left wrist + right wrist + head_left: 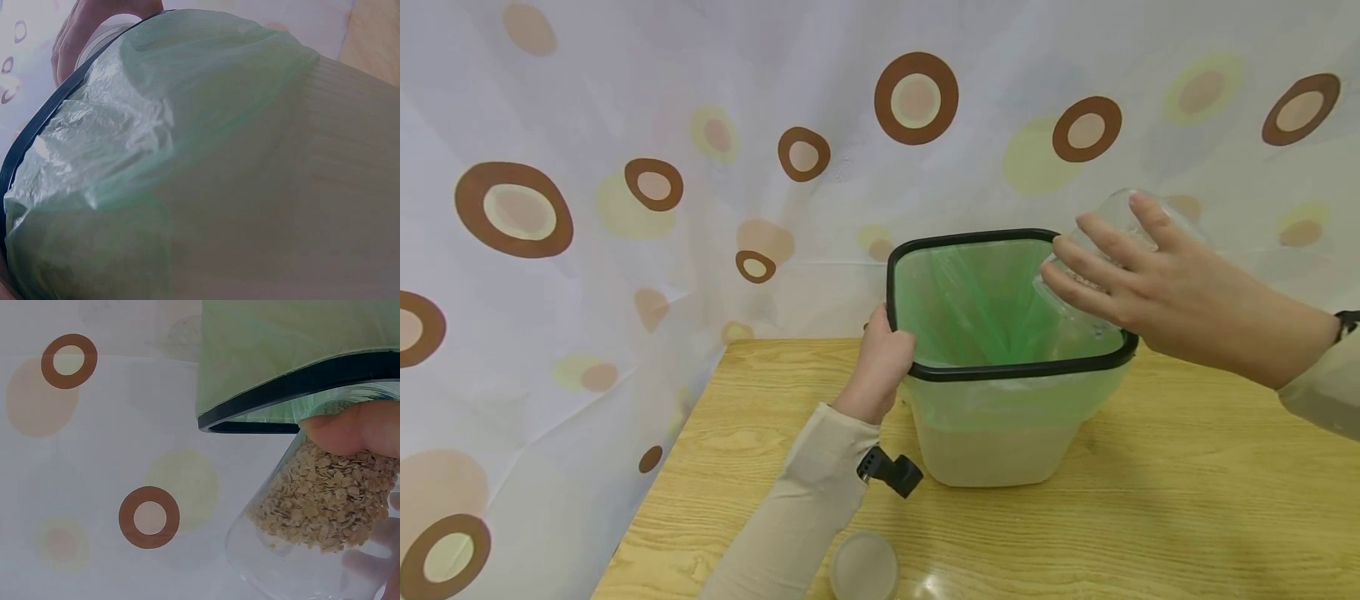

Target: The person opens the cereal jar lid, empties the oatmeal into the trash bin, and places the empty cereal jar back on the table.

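A pale trash bin (pixel 1000 458) stands on the table, lined with a green plastic bag (pixel 970 300) that folds out over its black rim (pixel 1015 369). My left hand (pixel 883 362) grips the rim at its left corner. In my right hand (pixel 1180 292) is a clear jar (pixel 1122 208), tilted with its mouth over the bin's right side. Rolled oats (pixel 331 500) show through the jar wall in the right wrist view, gathered toward the mouth. My thumb (pixel 340 431) lies across the jar near its mouth. The left wrist view shows mostly the bin's side and the crumpled bag.
A round beige lid (pixel 865 569) lies on the wooden table (pixel 1210 500) near the front, beside my left forearm. Behind the table hangs a white sheet (pixel 820 75) with brown and yellow circles. A black strap piece (pixel 891 472) sticks out from my left wrist.
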`<act>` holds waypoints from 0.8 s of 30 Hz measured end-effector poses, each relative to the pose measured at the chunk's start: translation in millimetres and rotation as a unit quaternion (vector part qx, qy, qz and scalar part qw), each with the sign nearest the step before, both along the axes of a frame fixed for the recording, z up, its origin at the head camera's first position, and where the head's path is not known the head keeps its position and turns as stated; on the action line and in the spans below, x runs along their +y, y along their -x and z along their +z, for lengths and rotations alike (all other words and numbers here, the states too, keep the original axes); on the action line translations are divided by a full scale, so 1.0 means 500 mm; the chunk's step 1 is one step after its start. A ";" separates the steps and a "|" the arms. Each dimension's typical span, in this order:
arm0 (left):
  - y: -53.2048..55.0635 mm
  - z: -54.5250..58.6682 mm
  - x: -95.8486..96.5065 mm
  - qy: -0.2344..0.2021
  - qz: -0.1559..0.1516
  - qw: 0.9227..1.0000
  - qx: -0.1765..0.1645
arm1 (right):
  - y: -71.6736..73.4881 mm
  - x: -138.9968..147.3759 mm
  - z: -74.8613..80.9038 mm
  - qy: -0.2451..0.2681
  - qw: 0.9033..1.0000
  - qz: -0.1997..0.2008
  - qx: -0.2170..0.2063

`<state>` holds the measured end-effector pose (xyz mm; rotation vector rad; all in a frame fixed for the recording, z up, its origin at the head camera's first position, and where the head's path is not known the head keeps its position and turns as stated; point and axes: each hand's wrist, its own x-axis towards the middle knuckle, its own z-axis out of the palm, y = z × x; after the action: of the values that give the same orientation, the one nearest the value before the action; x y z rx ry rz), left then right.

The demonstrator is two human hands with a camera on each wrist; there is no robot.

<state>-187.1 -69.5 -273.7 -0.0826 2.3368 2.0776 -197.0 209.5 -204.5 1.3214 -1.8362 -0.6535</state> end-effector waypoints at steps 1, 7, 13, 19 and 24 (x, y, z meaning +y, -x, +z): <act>0.000 0.000 0.000 0.000 0.000 1.000 -0.001 | 0.000 0.000 -0.001 -0.002 1.000 0.001 -0.001; 0.001 -0.001 0.000 0.001 0.001 1.000 -0.004 | 0.000 0.000 -0.006 -0.005 1.000 0.009 -0.002; 0.000 0.000 0.001 -0.003 0.003 1.000 -0.005 | 0.000 0.000 -0.005 -0.006 1.000 0.008 0.004; 0.000 -0.001 0.000 -0.005 0.002 1.000 0.001 | -0.002 0.000 -0.004 -0.013 1.000 0.003 0.004; 0.001 -0.001 0.000 -0.007 0.002 1.000 0.003 | -0.002 -0.001 -0.003 -0.017 1.000 0.000 0.000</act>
<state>-187.6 -69.5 -274.3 -0.0818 2.3265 2.0983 -195.8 209.2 -206.0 1.3431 -1.8328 -0.6884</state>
